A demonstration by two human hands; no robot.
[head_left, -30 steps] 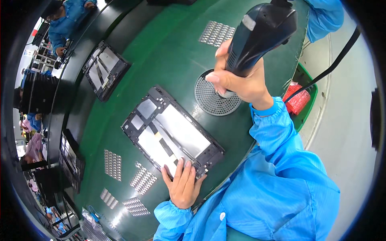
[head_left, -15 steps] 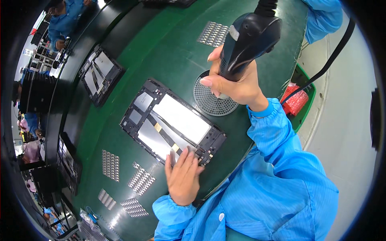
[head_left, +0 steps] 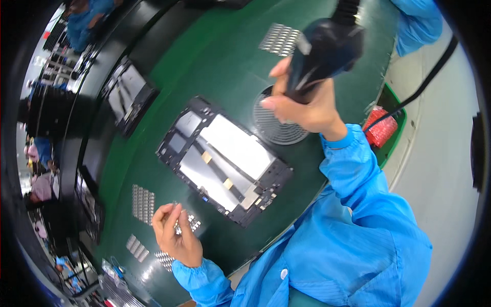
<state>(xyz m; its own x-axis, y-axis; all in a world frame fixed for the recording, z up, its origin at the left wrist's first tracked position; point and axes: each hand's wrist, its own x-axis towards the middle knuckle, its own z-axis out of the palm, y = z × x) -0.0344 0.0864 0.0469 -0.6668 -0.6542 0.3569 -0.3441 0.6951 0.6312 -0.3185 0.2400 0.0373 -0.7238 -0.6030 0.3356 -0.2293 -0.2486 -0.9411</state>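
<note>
An opened tablet-like device (head_left: 225, 159) with a black frame and silver inner plates lies on the green work surface (head_left: 215, 66). My right hand (head_left: 302, 105) grips a dark electric screwdriver (head_left: 325, 48) held up above a round metal grille (head_left: 276, 125), just right of the device. My left hand (head_left: 174, 238) hovers left of the device's near corner, over sheets of small metal parts (head_left: 143, 204), with thumb and fingers pinched together; anything between them is too small to see.
A second opened device (head_left: 128, 94) lies farther along the dark belt at the left. Another parts sheet (head_left: 280, 38) sits at the far side. A green bin (head_left: 396, 138) holds a red item (head_left: 381, 128). The tool's black cable (head_left: 424, 82) runs right. Another person in blue (head_left: 84, 20) works far left.
My left hand has lifted off the device's near edge and moved left over the parts sheets, fingers pinching. My right hand stays raised with the screwdriver.
</note>
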